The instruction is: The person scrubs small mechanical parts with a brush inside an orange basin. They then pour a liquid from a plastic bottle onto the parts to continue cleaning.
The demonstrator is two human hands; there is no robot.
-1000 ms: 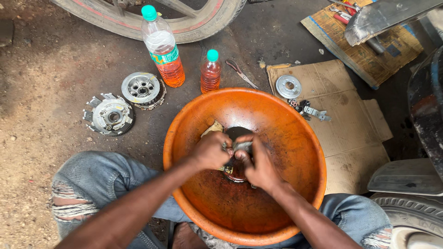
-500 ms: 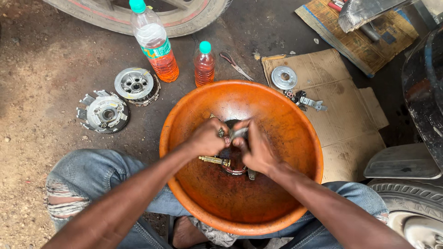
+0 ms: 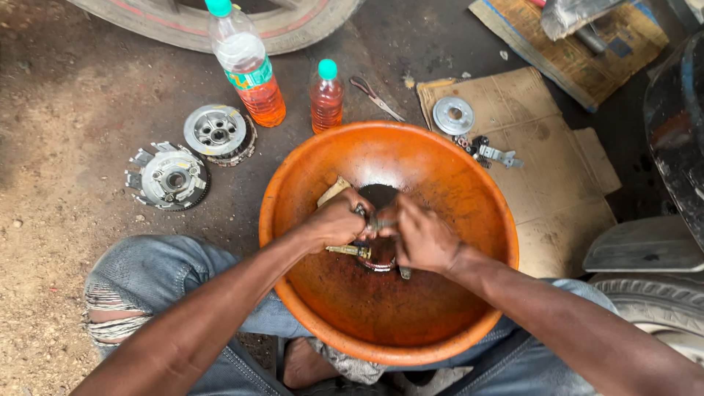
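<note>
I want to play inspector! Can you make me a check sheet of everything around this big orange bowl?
Surface: dirt and dark concrete floor, partly covered by flattened cardboard.
Job's things: orange bowl with dark liquid at the bottom; small metal part held between both hands.
Clutter: two round metal assemblies, two bottles of orange liquid, metal disc, small parts, pliers.
Grippers: left hand and right hand, both closed on the part.
Cables: nothing seen.
Surroundings: tyres at top and lower right.
</note>
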